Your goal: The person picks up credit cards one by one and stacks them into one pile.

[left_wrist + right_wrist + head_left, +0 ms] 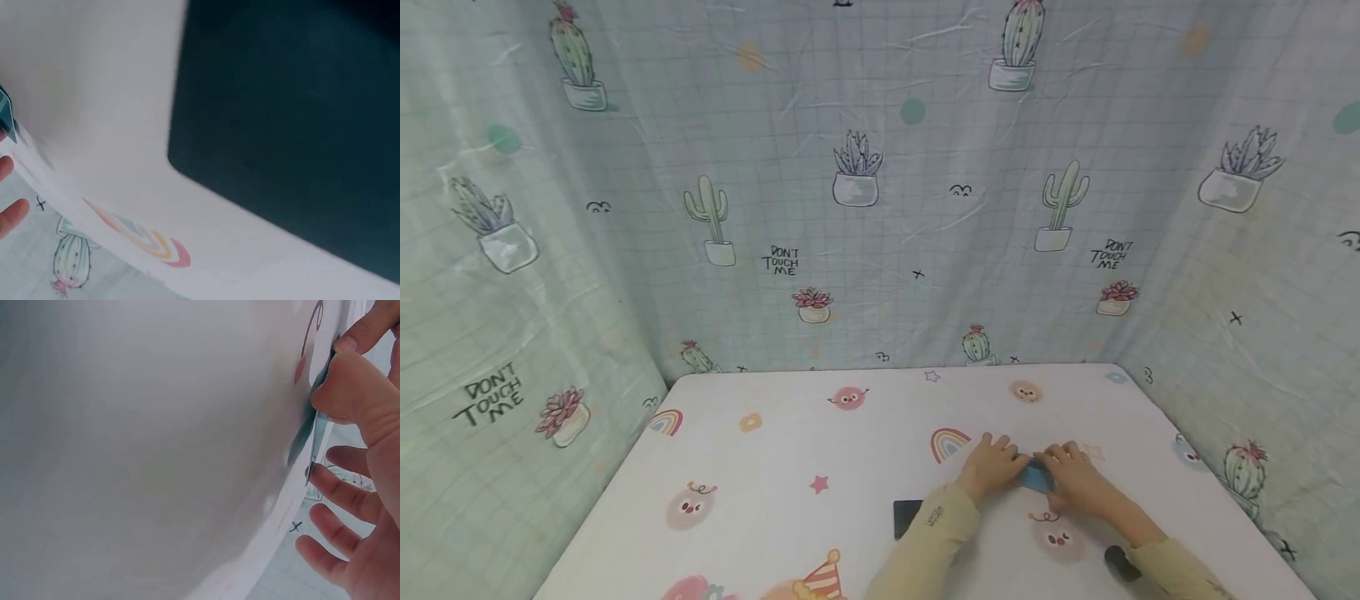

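Note:
Between my two hands is a thin, flat blue piece [1036,477], small and stiff-looking, whose exact kind I cannot tell. My left hand [991,465] pinches its left side with thumb and fingers. On the other side my right hand [1075,479] grips the right end, thumb on the near face. Seen nearly edge-on in the right wrist view, the blue piece [319,428] is held close over the table, with a pointed corner by the fingertips. Only its corner [6,115] and some fingertips show in the left wrist view.
A dark flat rectangle [906,518] lies on the table, partly hidden by my left sleeve. Beside my right cuff sits a small dark rounded object [1122,563]. The white patterned table [775,467] is bordered by cactus-print curtains [880,225].

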A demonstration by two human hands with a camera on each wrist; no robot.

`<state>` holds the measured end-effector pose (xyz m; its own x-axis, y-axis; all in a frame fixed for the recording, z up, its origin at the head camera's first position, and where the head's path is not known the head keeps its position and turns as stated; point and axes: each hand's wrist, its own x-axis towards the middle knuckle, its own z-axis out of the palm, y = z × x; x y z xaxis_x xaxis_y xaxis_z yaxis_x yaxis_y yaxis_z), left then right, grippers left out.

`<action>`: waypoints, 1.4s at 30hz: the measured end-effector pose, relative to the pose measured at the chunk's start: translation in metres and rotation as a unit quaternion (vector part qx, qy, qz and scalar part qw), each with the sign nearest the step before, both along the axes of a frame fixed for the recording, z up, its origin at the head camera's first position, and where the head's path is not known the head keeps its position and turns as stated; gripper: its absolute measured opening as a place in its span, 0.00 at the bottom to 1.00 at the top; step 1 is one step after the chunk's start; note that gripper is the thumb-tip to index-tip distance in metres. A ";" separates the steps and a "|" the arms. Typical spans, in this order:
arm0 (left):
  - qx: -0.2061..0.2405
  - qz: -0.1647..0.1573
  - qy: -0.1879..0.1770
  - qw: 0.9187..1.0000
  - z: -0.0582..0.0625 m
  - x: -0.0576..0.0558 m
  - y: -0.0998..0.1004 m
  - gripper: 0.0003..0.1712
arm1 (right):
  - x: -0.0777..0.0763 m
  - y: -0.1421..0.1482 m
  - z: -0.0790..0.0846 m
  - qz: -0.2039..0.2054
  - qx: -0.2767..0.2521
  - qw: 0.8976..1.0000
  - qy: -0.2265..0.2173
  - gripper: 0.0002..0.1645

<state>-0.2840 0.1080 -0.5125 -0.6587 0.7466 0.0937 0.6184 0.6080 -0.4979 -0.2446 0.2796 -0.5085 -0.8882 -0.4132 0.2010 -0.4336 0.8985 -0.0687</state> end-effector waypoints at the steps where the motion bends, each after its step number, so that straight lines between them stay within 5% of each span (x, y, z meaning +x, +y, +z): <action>1: 0.000 -0.002 0.001 1.000 0.000 0.000 0.000 0.22 | 0.000 0.000 0.001 -0.002 0.002 1.000 -0.002 0.36; 25: -0.033 -0.095 0.082 0.992 0.031 0.013 -0.031 0.19 | 0.015 -0.008 0.021 0.052 -0.020 0.997 0.044 0.37; 42: 0.011 -0.130 0.149 0.980 0.042 0.032 -0.059 0.22 | 0.027 -0.022 0.030 0.109 -0.022 0.989 0.094 0.45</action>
<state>-0.2524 0.0486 -0.4707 -0.3876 0.8808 0.2719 0.5824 0.4626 -0.6684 -0.2174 0.2579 -0.4787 -0.7243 -0.5778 0.3762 -0.6252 0.7805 -0.0048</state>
